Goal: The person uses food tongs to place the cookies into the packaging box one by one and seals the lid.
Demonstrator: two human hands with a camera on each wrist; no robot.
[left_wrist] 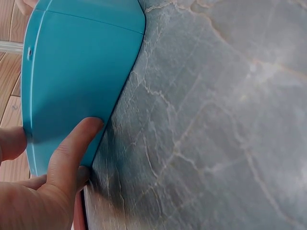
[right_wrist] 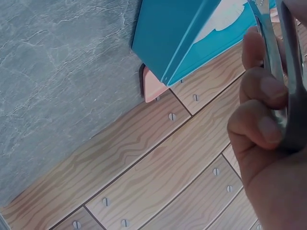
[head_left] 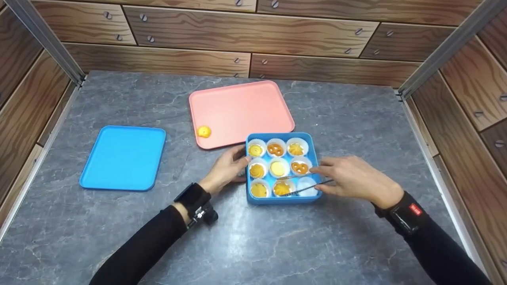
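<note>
My left hand [head_left: 226, 168] rests against the left wall of a blue box [head_left: 285, 201], fingertips on its side. My right hand [head_left: 354, 178] holds metal tongs [head_left: 313, 185] over the front of the box. Their tips are spread at the front middle cup, which has a yellow star-shaped cookie [head_left: 282, 189] in it. Paper cups fill the box in rows, with cookies such as a round pale one [head_left: 277, 169] and a pretzel-shaped one [head_left: 300, 167]. The front right paper cup [head_left: 307, 187] shows no cookie. In the right wrist view, curled fingers [right_wrist: 259, 120] grip the tongs.
Behind the box lies a pink tray [head_left: 241, 111] with one yellow cookie [head_left: 204, 132] at its left corner. A flat blue lid [head_left: 123, 158] lies to the left on the grey marbled tabletop [head_left: 233, 245]. Wood-patterned walls [head_left: 249, 31] surround the table at the back and sides.
</note>
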